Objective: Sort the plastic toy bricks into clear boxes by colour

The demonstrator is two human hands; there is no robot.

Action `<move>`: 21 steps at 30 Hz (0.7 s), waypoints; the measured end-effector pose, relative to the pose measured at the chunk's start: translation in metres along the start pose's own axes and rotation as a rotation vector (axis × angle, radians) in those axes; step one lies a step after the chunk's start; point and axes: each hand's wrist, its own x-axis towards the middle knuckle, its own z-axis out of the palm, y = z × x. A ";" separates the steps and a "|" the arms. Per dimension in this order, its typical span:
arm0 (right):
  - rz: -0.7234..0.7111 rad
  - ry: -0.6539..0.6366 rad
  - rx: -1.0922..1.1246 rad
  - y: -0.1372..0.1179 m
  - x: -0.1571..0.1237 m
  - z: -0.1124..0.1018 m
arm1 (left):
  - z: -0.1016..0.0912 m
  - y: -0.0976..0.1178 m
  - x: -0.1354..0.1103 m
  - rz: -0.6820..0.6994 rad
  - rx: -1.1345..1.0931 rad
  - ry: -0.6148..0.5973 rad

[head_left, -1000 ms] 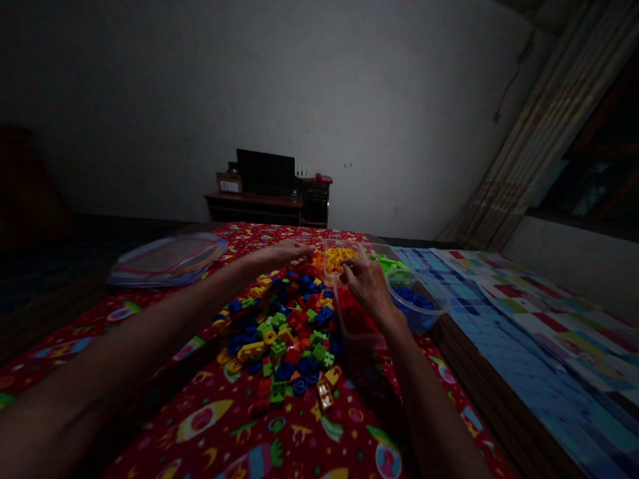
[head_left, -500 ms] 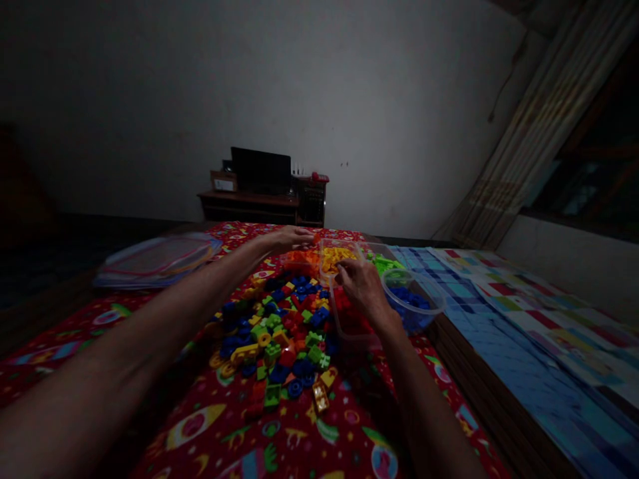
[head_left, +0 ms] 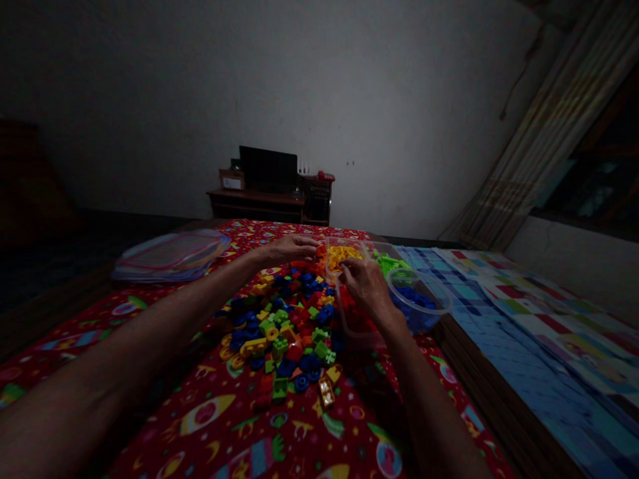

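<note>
A heap of small plastic bricks in blue, green, red, yellow and orange lies on a red patterned cloth. My left hand reaches over the far end of the heap, fingers curled and pointing at a tub of orange bricks. My right hand hovers over the tub of red bricks, fingers pinched near the tub of yellow bricks. What either hand holds is too dark to make out.
A round clear bowl of blue bricks and a tub of green bricks sit to the right. Stacked plastic lids lie at the left. A checked mat covers the right side. A low desk with a screen stands at the wall.
Both hands have stayed by the orange and yellow tubs, shifting only slightly; the view has moved a little.
</note>
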 end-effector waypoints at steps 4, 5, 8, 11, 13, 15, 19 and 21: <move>-0.006 0.001 -0.033 -0.001 -0.001 0.001 | -0.004 0.001 0.020 0.022 0.260 0.253; -0.014 -0.002 -0.037 -0.001 -0.001 0.001 | -0.006 0.000 0.027 0.023 0.341 0.322; -0.029 -0.011 -0.024 -0.001 -0.001 0.000 | -0.011 0.000 0.044 0.006 0.531 0.406; -0.008 -0.010 -0.006 -0.001 -0.001 -0.003 | -0.013 -0.004 0.047 0.002 0.643 0.381; -0.001 -0.006 -0.012 -0.002 -0.001 -0.005 | -0.012 -0.008 0.043 0.005 0.717 0.348; -0.009 -0.008 -0.022 -0.004 -0.002 -0.007 | -0.009 -0.013 0.038 0.004 0.776 0.315; -0.026 -0.025 -0.021 -0.010 -0.005 -0.009 | -0.005 -0.020 0.032 0.012 0.851 0.317; -0.034 -0.024 -0.044 -0.012 -0.005 -0.009 | -0.004 -0.021 0.030 0.035 0.871 0.353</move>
